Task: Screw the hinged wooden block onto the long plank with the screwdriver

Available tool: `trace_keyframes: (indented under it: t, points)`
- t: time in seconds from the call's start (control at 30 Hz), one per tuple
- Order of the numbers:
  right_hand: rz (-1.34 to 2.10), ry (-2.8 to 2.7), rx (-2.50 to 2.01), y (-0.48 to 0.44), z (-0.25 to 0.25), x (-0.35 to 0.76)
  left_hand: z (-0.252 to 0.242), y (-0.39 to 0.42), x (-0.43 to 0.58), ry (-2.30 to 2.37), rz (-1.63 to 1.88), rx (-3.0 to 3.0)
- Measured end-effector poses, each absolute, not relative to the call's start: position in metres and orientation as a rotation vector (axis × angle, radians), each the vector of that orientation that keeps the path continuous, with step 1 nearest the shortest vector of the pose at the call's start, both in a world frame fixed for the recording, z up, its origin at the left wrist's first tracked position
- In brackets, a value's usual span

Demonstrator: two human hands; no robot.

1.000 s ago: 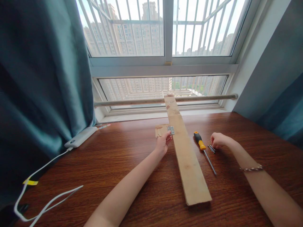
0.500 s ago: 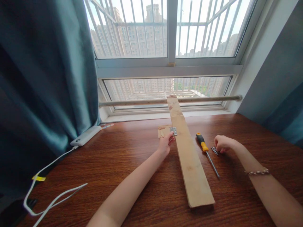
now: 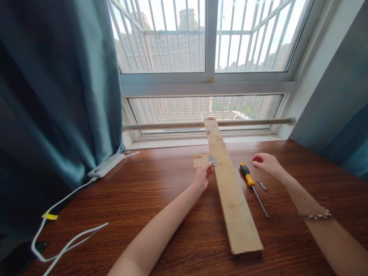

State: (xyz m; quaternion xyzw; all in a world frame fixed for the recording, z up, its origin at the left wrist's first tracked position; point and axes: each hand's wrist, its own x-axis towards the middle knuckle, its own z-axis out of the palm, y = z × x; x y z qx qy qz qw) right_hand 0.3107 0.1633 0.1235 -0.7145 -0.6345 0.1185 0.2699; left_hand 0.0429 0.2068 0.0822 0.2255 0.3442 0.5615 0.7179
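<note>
Head view: the left arm stretches forward, and the left hand [image 3: 203, 174] pinches the hinge [image 3: 212, 160] against the plank's [image 3: 230, 191] left edge. The right hand [image 3: 266, 163] hovers past the screwdriver [image 3: 247, 174], wrist bent, with a screw [image 3: 251, 160] nipped between its fingertips.

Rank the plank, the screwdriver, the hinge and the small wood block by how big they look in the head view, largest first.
1. plank, by far the largest
2. screwdriver
3. wood block
4. hinge, which looks only a little smaller than the block beside it
</note>
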Motion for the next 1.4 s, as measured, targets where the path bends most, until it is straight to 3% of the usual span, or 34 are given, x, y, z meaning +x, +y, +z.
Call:
trace_keyframes:
  t: [0.2, 0.5, 0.77, 1.4]
  points:
    - [0.516, -1.597, -1.372, 0.18, 0.129, 0.226, 0.083, 0.205, 0.043, 0.738, 1.246, 0.474]
    - [0.721, -1.435, -1.31, 0.221, 0.109, 0.175, 0.082, 0.207, 0.044, 0.734, 1.245, 0.469]
    - [0.383, -1.6, -1.369, 0.214, 0.108, 0.169, 0.085, 0.205, 0.044, 0.767, 1.277, 0.493]
    - [0.239, -1.671, -1.389, 0.205, 0.111, 0.162, 0.079, 0.207, 0.042, 0.922, 1.408, 0.731]
